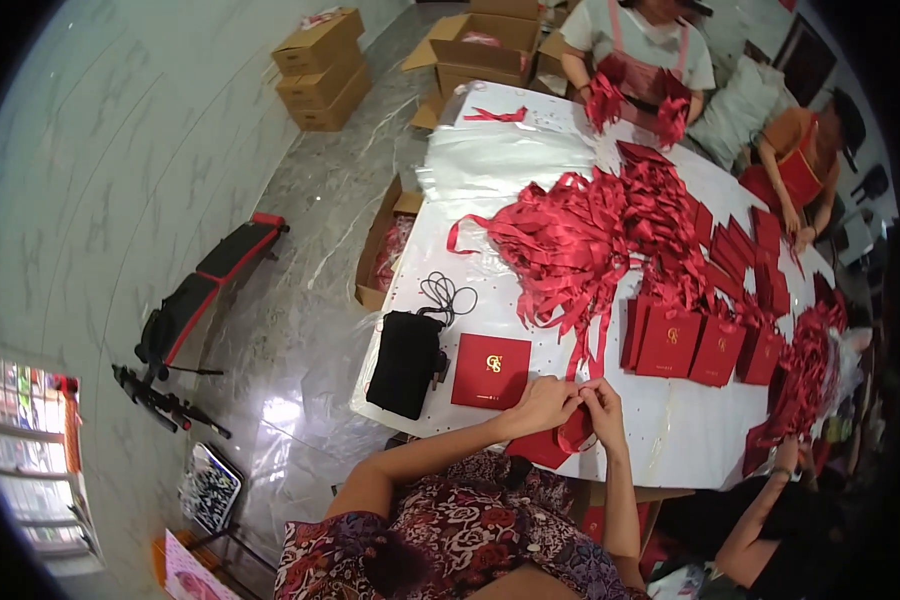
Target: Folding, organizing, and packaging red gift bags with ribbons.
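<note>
— What do the two hands have between them?

— A red ribbon (pixel 576 428). The left hand (pixel 542 404) and the right hand (pixel 602 408) meet at the near edge of the white desk (pixel 660 430), fingertips pinched shut on the ribbon from either side. Each grip looks closed small and tight, likely because the strip is thin and slippery. The ribbon loops down just below the grip, over the desk edge, against a red piece I can't identify for sure.

— And right beside the grip?

— Just to its left, flat on the desk, lies a red gift box (pixel 490 371) with a gold emblem, face up, close enough to reach without stretching. Further left of that is a black pouch (pixel 406 362) with a coiled black cable (pixel 446 293) just beyond it, pushed off to the corner, I'd judge to keep them out of the working spot.

— Beyond the grip?

— A strand rises from the hands into a big heap of red ribbons (pixel 590 240), so the supply sits straight ahead. To the right of it stand rows of red paper bags (pixel 692 345), upright, side by side. Past the heap lies a stack of clear plastic sleeves (pixel 510 155).

— Anyone else?

— Another person's arm (pixel 770 500) at the right, and two people at the far end handling red pieces. Cardboard boxes (pixel 322 68) sit on the floor well beyond.
</note>
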Demonstrator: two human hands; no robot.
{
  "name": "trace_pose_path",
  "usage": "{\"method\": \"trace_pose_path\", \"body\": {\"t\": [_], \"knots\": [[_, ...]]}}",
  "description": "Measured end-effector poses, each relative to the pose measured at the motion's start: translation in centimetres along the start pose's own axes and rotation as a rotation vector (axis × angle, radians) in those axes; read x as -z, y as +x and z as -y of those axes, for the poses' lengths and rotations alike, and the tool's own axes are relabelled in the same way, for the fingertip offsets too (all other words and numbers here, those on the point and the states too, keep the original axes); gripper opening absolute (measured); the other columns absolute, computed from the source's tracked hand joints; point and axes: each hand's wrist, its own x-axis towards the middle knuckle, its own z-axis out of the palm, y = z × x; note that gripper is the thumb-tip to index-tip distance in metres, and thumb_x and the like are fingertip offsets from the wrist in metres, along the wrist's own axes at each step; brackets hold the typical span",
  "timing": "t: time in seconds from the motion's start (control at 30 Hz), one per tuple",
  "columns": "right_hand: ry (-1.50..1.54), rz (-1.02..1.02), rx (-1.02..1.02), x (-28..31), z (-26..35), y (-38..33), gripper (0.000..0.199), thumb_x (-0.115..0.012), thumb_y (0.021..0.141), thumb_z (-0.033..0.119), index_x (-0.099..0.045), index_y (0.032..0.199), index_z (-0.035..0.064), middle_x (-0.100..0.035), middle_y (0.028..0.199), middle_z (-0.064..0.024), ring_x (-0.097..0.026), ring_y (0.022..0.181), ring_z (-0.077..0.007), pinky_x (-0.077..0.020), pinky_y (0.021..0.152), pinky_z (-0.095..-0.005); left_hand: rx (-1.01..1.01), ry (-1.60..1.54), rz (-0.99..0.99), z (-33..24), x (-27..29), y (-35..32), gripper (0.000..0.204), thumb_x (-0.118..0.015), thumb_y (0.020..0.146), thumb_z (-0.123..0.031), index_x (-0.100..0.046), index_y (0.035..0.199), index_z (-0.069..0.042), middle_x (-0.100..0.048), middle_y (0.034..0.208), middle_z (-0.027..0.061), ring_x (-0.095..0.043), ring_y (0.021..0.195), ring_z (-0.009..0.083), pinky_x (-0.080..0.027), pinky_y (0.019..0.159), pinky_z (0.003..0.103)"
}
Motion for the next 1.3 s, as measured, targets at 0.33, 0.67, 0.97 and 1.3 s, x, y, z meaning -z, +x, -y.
{"method": "trace_pose_path", "body": {"t": [0.33, 0.67, 0.97, 1.3], "knots": [[0.019, -0.411, 0.164, 3.1, -1.7, 1.5, 0.014, -0.05, 0.101, 0.017, -0.056, 0.095, 0.0058, -0.058, 0.086, 0.0001, -0.054, 0.078, -0.0071, -0.0448, 0.071, -0.0219, -0.043, 0.012, -0.519, 0.7, 3.2, -1.5, 0.06, -0.079, 0.076, -0.029, -0.052, 0.126, -0.008, -0.052, 0.123, 0.0165, -0.055, 0.105, 0.0302, -0.046, 0.092, 0.037], [0.562, -0.52, -0.04, 1.5, -3.9, 2.5, 0.02, -0.055, 0.1, 0.021, -0.059, 0.108, 0.0029, -0.066, 0.097, -0.0065, -0.063, 0.087, -0.0159, -0.0522, 0.081, -0.0306, 0.16, -0.699, 0.089, -0.8, 0.1, -3.3, 0.072, -0.068, 0.086, -0.021, -0.032, 0.146, -0.003, -0.059, 0.124, 0.0195, -0.059, 0.112, 0.0243, -0.046, 0.096, 0.037], [0.786, -0.556, -0.069, 0.8, -5.3, 4.1, 0.018, -0.051, 0.1, 0.017, -0.06, 0.103, 0.0007, -0.066, 0.092, -0.007, -0.063, 0.083, -0.0172, -0.0516, 0.078, -0.0309, 0.275, -0.368, 0.14, -1.8, 5.9, -8.1, 0.048, -0.055, 0.094, -0.012, -0.042, 0.14, -0.003, -0.066, 0.098, 0.0235, -0.065, 0.087, 0.039, -0.049, 0.08, 0.041], [-0.468, -0.535, 0.03, 0.3, -3.1, 3.4, 0.024, -0.062, 0.09, 0.022, -0.062, 0.105, 0.0034, -0.066, 0.089, -0.0143, -0.065, 0.077, -0.0282, -0.0514, 0.07, -0.0374, -0.061, 0.393, -0.128, 1.6, 10.2, -6.4, 0.077, -0.056, 0.064, 0.009, -0.051, 0.137, -0.014, -0.051, 0.135, 0.0099, -0.049, 0.119, 0.0317, -0.038, 0.1, 0.043]]}}
